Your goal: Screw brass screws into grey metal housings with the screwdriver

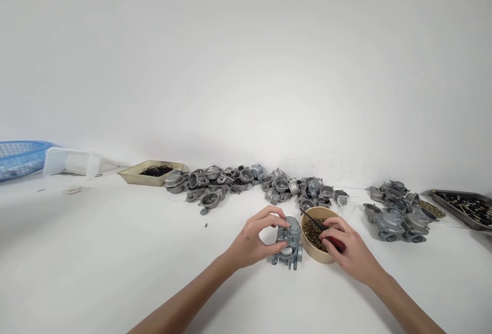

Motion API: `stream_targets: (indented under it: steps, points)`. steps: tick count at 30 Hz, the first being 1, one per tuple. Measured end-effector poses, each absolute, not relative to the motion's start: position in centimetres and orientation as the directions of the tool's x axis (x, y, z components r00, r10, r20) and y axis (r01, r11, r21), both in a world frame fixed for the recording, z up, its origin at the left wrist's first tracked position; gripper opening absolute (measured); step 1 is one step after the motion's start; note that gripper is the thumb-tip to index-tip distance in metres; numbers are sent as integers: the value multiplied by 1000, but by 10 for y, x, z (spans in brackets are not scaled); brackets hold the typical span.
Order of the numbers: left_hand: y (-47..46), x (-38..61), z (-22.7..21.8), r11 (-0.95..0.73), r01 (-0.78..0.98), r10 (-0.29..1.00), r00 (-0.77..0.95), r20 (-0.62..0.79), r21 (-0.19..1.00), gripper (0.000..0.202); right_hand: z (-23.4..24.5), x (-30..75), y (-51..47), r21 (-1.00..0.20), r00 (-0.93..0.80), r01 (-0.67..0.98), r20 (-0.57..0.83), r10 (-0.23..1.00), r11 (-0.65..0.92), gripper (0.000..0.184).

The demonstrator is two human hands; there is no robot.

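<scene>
My left hand grips a grey metal carburetor body between thumb and fingers, just above or on the white table. In my right hand is a screwdriver with a red and black handle, its dark shaft pointing up and to the left. That hand is over the right side of a round tan bowl. Small brass-coloured screws fill the bowl, which stands close beside the carburetor body. The fingers partly cover the handle and some of the screws.
Piles of grey carburetor parts line the wall, with assembled ones at right. A tan tray holds black rings. A dark metal tray stands far right. A white bin and blue basket are at left.
</scene>
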State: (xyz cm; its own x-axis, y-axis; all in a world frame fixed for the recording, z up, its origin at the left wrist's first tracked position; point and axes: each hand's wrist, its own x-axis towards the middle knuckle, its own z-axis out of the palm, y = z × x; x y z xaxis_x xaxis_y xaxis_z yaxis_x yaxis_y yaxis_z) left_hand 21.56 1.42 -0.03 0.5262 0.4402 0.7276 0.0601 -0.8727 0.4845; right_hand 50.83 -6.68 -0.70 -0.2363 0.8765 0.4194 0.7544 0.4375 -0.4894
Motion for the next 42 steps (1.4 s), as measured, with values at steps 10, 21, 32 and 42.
stream_targets:
  steps: [10, 21, 32, 42]
  points:
    - [22, 209, -5, -888, 69, 395, 620, 678, 455, 25, -6, 508, -67, -496, -231, 753, 417, 879, 433, 26]
    - [20, 206, 1, -898, 41, 367, 617, 696, 437, 18, -7, 511, -66, -496, -217, 752, 436, 873, 435, 26]
    - [10, 205, 12, -944, 327, 249, 611, 752, 46, 7, -8, 510, -67, -522, -222, 731, 428, 876, 440, 26]
    - [2, 208, 16, -953, 302, 189, 619, 762, -9, 3, -7, 510, -66, -501, -232, 730, 457, 859, 464, 25]
